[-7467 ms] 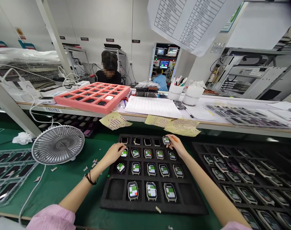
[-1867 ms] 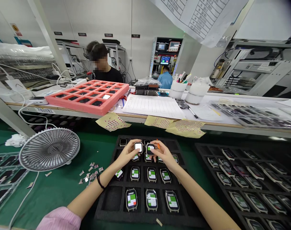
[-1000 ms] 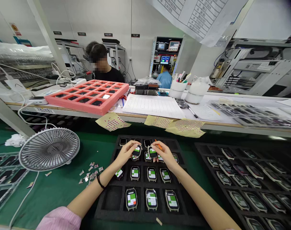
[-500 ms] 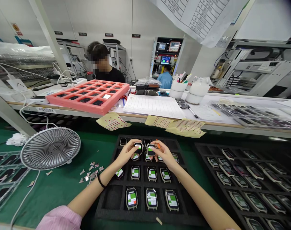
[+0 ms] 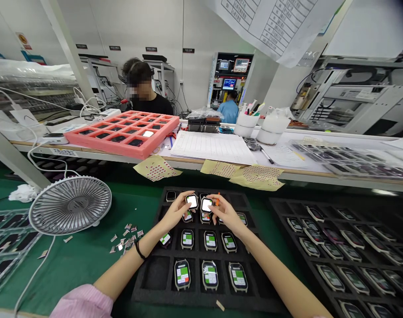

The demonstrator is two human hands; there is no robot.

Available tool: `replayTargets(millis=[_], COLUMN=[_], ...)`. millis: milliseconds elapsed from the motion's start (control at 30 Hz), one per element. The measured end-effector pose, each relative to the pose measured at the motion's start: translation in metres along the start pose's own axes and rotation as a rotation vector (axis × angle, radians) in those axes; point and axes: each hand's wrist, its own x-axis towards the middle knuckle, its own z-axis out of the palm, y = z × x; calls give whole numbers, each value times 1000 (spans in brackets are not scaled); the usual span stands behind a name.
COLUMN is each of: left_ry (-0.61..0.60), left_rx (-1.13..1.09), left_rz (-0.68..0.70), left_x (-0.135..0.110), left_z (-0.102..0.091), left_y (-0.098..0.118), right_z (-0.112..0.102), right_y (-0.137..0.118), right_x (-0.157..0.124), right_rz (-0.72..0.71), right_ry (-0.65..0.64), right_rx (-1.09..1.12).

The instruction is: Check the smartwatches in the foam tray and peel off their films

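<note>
- My left hand (image 5: 176, 213) pinches a smartwatch (image 5: 192, 202) by its edges, my right hand (image 5: 225, 215) a second smartwatch (image 5: 207, 205), both over the black foam tray (image 5: 196, 301)
- Both screens have just lit bright white
- Farther off, a pink foam tray (image 5: 122, 151) sits on the surface

nothing legible: black wall labels (image 5: 151, 49), hanging printed chart (image 5: 271, 26) and green watch-screen labels (image 5: 210, 240) too small to read

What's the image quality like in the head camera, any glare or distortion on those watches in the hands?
Head view: glare whitens the screens of the watch in the left hand and the watch in the right hand; wide-angle distortion bows the bench edge.
</note>
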Motion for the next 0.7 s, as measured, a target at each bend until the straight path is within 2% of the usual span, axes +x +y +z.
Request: replayTargets(millis=[133,467,700], left_ry=[3,107,46], left_rx=[-43,-3,4], left_rz=[19,-72,-129], left_x=[0,-2,-4], left_z=[2,0,3], left_y=[-1,9,13], right_z=[0,0,1], right_y=[0,-7,-10], right_x=[-1,-2,-4], right_rz=[23,24,71], right_ry=[-33,64,103], right_rx=[-4,-11,-68])
